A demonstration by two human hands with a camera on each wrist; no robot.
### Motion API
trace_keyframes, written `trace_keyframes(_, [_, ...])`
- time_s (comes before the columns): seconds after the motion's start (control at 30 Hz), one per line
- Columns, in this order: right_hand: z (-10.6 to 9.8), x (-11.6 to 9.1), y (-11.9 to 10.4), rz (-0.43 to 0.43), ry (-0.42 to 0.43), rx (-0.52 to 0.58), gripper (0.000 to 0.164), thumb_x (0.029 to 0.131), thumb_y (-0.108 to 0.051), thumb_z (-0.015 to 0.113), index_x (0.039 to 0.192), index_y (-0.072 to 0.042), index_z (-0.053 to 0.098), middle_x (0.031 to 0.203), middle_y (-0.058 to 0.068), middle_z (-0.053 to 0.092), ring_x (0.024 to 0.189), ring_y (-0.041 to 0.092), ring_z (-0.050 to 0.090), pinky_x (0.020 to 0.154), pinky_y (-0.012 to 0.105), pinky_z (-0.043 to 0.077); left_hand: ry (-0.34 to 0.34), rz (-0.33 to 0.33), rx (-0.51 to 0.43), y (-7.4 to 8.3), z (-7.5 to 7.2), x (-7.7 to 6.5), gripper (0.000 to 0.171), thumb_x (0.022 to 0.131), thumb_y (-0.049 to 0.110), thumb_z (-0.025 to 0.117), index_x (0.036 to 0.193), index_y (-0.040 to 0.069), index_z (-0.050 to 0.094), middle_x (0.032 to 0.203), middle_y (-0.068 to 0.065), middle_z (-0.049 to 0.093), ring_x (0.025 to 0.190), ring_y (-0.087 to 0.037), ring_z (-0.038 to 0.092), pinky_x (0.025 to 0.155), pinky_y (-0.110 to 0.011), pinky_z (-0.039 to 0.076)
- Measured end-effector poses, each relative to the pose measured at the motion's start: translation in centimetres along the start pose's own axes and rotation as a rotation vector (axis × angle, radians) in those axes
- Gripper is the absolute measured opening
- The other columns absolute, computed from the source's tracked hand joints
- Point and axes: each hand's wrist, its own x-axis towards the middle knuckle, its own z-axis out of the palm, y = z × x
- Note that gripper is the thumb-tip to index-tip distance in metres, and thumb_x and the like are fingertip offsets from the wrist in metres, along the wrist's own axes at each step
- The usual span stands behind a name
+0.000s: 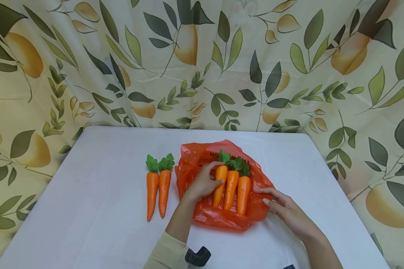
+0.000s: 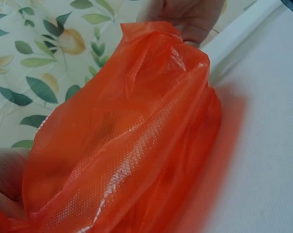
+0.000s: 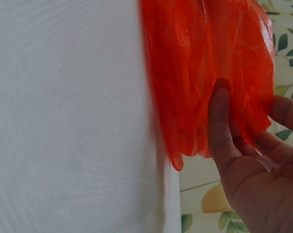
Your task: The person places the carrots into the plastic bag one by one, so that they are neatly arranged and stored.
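In the head view a red plastic bag [image 1: 219,223] lies spread with its mouth open. Three toy carrots with green leafy tops rest side by side in it. My left hand [image 1: 203,181] reaches over the bag's left side and grips the leftmost carrot [image 1: 220,188], fingers near its top and thumb across its body. Beside it are a middle carrot [image 1: 231,189] and a right carrot [image 1: 243,195]. At the bag's right edge, my right hand [image 1: 286,211] pinches the plastic. The right wrist view shows that thumb [image 3: 220,116] against the red film. In the left wrist view the bag [image 2: 131,131] hides the carrots.
Two more carrots, an outer one [image 1: 152,194] and an inner one [image 1: 164,192], lie upright in view on the white table [image 1: 97,194], left of the bag. A leaf-and-fruit patterned curtain [image 1: 202,86] hangs behind the table. A dark device [image 1: 198,256] sits at the left wrist.
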Motion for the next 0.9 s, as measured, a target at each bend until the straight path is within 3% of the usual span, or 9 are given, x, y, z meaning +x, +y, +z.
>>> trace_keyframes(0.43, [0.0, 0.0, -0.1, -0.013, -0.014, 0.002, 0.039, 0.11, -0.016, 0.051, 0.145, 0.001, 0.053, 0.15, 0.023, 0.044, 0.122, 0.017, 0.06, 0.096, 0.036, 0.054, 0.026, -0.02, -0.003, -0.3, 0.3, 0.1, 0.053, 0.096, 0.002, 0.072, 0.143, 0.024, 0.059, 0.141, -0.008, 0.048, 0.097, -0.024, 0.058, 0.076, -0.033, 0.059])
trace_keyframes(0.9, [0.0, 0.0, -0.1, 0.009, -0.009, 0.002, 0.04, 0.109, -0.016, 0.051, 0.145, 0.0, 0.053, 0.15, 0.022, 0.045, 0.121, 0.018, 0.061, 0.095, 0.035, 0.054, 0.009, 0.029, -0.007, -1.1, 0.1, 0.3, 0.06, 0.091, -0.002, 0.076, 0.143, 0.024, 0.06, 0.133, -0.007, 0.052, 0.101, -0.026, 0.058, 0.079, -0.038, 0.06])
